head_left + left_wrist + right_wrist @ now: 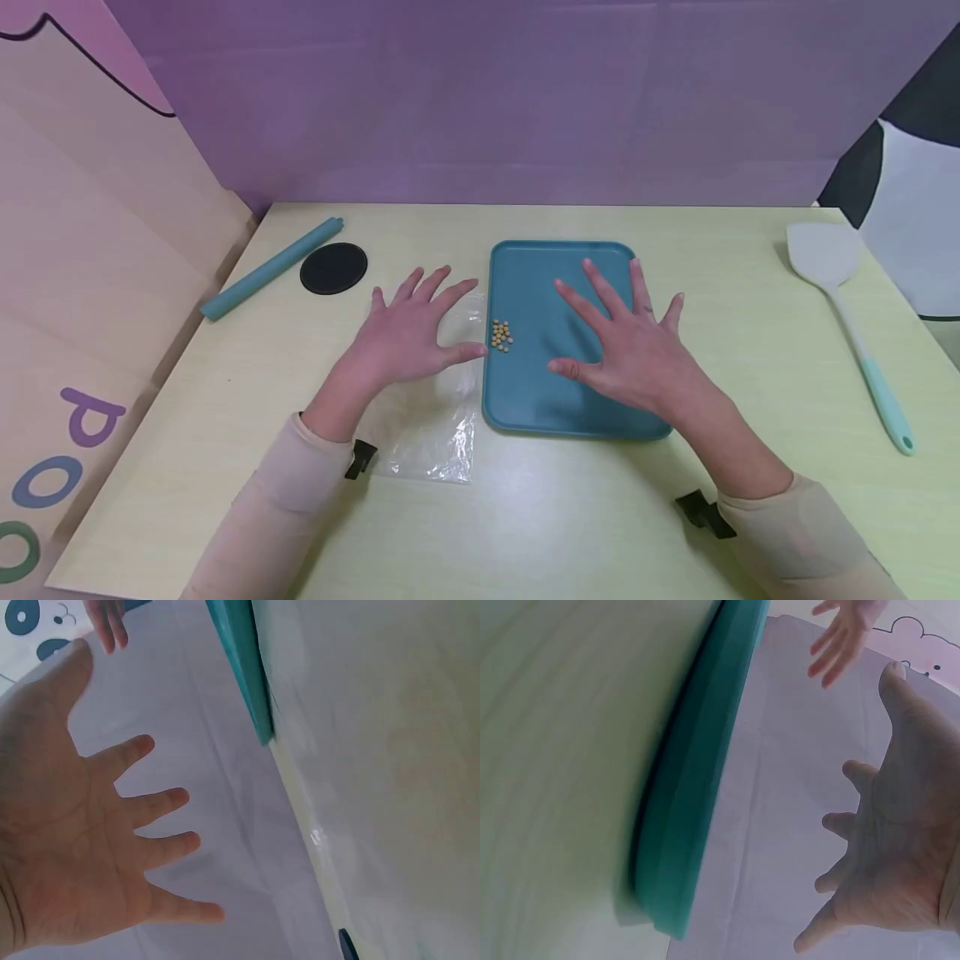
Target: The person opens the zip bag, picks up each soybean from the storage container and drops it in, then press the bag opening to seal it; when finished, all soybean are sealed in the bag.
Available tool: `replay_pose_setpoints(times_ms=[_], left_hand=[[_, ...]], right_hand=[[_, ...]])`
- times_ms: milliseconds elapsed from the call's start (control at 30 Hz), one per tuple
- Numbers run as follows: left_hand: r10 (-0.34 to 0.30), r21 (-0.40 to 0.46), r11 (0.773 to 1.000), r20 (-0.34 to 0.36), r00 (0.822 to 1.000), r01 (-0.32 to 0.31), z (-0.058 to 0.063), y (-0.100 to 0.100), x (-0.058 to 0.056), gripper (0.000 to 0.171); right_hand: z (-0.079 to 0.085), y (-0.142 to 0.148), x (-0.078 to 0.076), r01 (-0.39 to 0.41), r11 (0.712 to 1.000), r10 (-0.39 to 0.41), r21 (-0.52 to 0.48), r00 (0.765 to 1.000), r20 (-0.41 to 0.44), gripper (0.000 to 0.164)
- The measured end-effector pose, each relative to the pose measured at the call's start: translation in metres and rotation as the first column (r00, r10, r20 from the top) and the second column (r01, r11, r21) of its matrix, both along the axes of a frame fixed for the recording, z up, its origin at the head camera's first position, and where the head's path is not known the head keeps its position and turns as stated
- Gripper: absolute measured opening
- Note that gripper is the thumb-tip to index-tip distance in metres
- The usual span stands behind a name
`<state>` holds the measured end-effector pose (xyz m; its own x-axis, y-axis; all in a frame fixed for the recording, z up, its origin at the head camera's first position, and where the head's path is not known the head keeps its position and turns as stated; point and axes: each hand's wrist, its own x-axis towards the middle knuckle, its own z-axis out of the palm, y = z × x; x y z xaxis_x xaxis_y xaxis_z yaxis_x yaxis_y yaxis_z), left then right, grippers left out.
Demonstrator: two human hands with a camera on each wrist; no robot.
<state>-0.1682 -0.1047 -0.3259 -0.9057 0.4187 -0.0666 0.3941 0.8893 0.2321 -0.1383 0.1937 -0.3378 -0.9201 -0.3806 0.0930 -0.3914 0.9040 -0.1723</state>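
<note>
Fingers spread wide, my left hand (405, 337) hovers palm down over a clear plastic bag (431, 433) that lies flat on the table. Its thumb tip overlaps the left rim of a blue tray (525, 400) in the head view. My right hand (633, 346) is spread in the same way above the tray's right half. A small cluster of round tan beans (501, 335) sits on the tray by its left edge. Both wrist views show bare palms, the left palm (75, 825) and the right palm (900, 825), with nothing held.
A blue rolling pin (272, 268) lies slantwise at the table's back left, beside a black round coaster (333, 268). On the far right rests a spatula (847, 300) with a white blade and a mint handle. A purple panel (525, 108) stands behind the table (570, 517).
</note>
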Motion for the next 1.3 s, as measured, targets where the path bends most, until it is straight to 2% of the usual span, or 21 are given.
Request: replay_pose_setpoints(times_ms=[100, 300, 433, 600, 800, 1000, 1100, 1300], left_hand=[[0.007, 0.023, 1.000, 0.030, 1.000, -0.008, -0.001, -0.005, -0.005, 0.082], [0.033, 0.044, 0.998, 0.152, 0.988, -0.040, -0.009, -0.018, -0.020, 0.069], [0.073, 0.077, 0.993, 0.171, 0.983, -0.087, -0.014, -0.027, -0.026, 0.060], [0.150, 0.144, 0.973, 0.197, 0.969, -0.180, -0.017, -0.032, -0.031, 0.051], [0.183, 0.207, 0.949, 0.256, 0.949, -0.239, -0.027, -0.032, -0.041, 0.055], [0.204, 0.220, 0.931, 0.343, 0.917, -0.290, -0.031, -0.032, -0.049, 0.064], [0.229, 0.220, 0.922, 0.358, 0.905, -0.320, -0.031, -0.035, -0.051, 0.060], [0.267, 0.260, 0.897, 0.325, 0.907, -0.357, -0.032, -0.049, -0.059, 0.042]], right_hand=[[0.000, 0.000, -0.001, -0.004, 1.000, 0.004, -0.003, 1.000, 0.015, 0.093], [0.003, -0.002, -0.005, -0.011, 1.000, 0.012, -0.012, 0.999, 0.040, 0.090], [0.003, -0.004, -0.006, -0.016, 0.999, 0.018, -0.035, 0.998, 0.053, 0.088], [0.003, -0.009, -0.009, -0.023, 0.998, 0.026, -0.065, 0.998, 0.053, 0.083], [0.003, -0.015, -0.014, -0.030, 0.995, 0.035, -0.097, 0.999, 0.042, 0.076], [0.003, -0.017, -0.018, -0.034, 0.994, 0.036, -0.102, 0.999, 0.021, 0.071], [0.002, -0.018, -0.018, -0.039, 0.993, 0.040, -0.110, 0.999, 0.008, 0.069], [0.001, -0.018, -0.018, -0.050, 0.992, 0.049, -0.115, 0.999, -0.007, 0.065]])
